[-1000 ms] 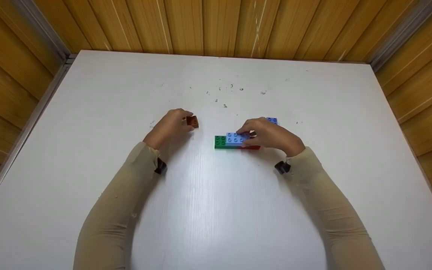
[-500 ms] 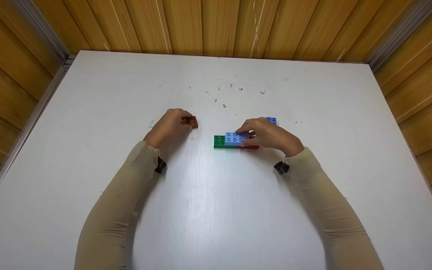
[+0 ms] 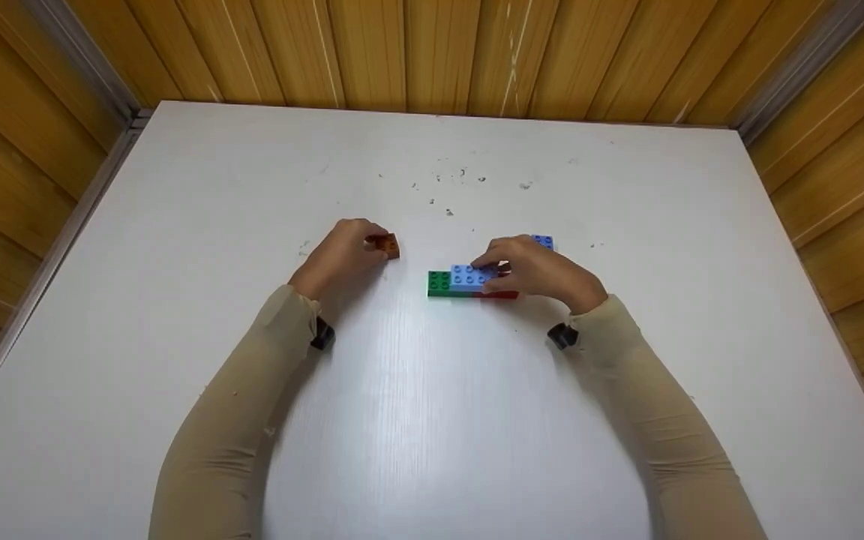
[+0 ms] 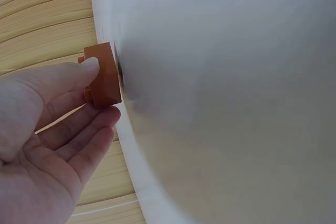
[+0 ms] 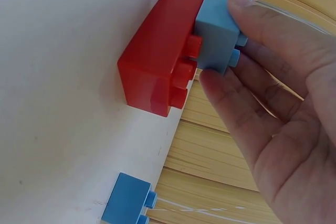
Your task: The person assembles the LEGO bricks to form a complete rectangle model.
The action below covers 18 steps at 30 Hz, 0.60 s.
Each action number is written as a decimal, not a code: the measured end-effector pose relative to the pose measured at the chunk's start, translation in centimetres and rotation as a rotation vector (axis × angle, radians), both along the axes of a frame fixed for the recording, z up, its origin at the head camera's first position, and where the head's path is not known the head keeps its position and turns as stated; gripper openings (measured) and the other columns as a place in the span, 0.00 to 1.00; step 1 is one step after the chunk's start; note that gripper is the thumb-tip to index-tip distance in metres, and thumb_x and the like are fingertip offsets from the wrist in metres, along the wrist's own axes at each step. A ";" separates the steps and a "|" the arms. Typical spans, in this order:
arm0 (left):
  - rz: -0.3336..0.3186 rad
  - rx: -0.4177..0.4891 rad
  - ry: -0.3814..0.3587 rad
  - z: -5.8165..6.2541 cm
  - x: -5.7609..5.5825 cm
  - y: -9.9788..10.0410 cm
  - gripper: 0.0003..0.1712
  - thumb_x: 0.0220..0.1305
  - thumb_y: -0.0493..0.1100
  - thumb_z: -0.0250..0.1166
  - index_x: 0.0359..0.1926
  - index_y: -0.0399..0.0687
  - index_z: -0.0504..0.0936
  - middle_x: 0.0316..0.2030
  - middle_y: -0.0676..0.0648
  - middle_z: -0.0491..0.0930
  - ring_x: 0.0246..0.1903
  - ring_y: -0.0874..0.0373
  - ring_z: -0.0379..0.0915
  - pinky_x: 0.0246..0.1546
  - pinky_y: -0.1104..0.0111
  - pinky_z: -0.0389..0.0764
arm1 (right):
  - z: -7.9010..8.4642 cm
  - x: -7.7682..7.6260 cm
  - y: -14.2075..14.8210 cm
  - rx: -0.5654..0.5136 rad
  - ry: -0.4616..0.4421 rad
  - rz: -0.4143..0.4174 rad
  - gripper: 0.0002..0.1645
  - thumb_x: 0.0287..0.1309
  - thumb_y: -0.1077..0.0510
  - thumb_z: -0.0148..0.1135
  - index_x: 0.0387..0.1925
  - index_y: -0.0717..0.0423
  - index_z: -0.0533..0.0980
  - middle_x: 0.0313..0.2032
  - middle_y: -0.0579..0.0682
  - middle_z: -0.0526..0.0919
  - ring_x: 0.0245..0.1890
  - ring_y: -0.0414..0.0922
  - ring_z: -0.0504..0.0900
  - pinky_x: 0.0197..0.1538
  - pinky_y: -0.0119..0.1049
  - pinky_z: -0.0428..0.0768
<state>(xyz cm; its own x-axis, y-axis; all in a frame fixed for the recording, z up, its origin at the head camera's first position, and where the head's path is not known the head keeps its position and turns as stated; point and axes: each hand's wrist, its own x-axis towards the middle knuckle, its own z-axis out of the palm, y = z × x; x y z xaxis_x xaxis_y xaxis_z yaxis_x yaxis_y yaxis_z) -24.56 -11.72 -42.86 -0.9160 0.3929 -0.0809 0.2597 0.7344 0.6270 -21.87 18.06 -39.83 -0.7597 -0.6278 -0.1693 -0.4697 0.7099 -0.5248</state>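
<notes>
My left hand pinches a brown toy brick between thumb and fingers, close over the white table, left of the built bricks. My right hand grips a light blue brick by its right part. That brick sits on top, bridging a green brick and a red brick that stand end to end. In the right wrist view some red studs show bare beside the blue brick's end. In the head view my right hand hides much of the red brick.
Another blue brick lies on the table just behind my right hand. Dark scuff marks dot the white table farther back. Wood-panelled walls border its back and sides.
The left hand and its brown brick shift very slightly, tilting a little. My right hand and the joined bricks keep their place.
</notes>
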 end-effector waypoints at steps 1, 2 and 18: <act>0.001 0.006 -0.003 0.0 0.0 0.1 0.17 0.62 0.33 0.63 0.53 0.36 0.81 0.50 0.41 0.82 0.52 0.50 0.76 0.57 0.61 0.75 | 0.0 0.0 0.0 0.002 -0.003 -0.001 0.24 0.53 0.57 0.70 0.54 0.55 0.80 0.44 0.52 0.83 0.43 0.47 0.78 0.53 0.41 0.79; 0.000 0.007 -0.002 0.1 0.0 0.1 0.17 0.62 0.34 0.63 0.53 0.36 0.81 0.49 0.41 0.82 0.52 0.50 0.75 0.58 0.61 0.75 | 0.0 0.0 0.0 0.004 -0.007 -0.003 0.24 0.54 0.57 0.70 0.54 0.55 0.80 0.44 0.52 0.82 0.43 0.47 0.77 0.53 0.41 0.79; -0.017 0.077 0.039 0.8 0.5 1.0 0.14 0.60 0.37 0.66 0.48 0.39 0.84 0.45 0.43 0.82 0.48 0.51 0.76 0.55 0.59 0.76 | -0.2 -0.1 0.1 0.019 -0.028 -0.019 0.25 0.54 0.56 0.70 0.55 0.53 0.79 0.44 0.51 0.82 0.43 0.46 0.76 0.52 0.40 0.79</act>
<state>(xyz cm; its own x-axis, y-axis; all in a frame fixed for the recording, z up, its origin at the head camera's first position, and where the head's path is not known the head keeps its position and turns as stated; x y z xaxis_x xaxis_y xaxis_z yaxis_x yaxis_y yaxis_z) -24.04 -10.76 -42.05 -0.9110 0.4121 -0.0139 0.2972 0.6797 0.6706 -22.02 18.12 -40.00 -0.7660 -0.6102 -0.2025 -0.4414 0.7281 -0.5244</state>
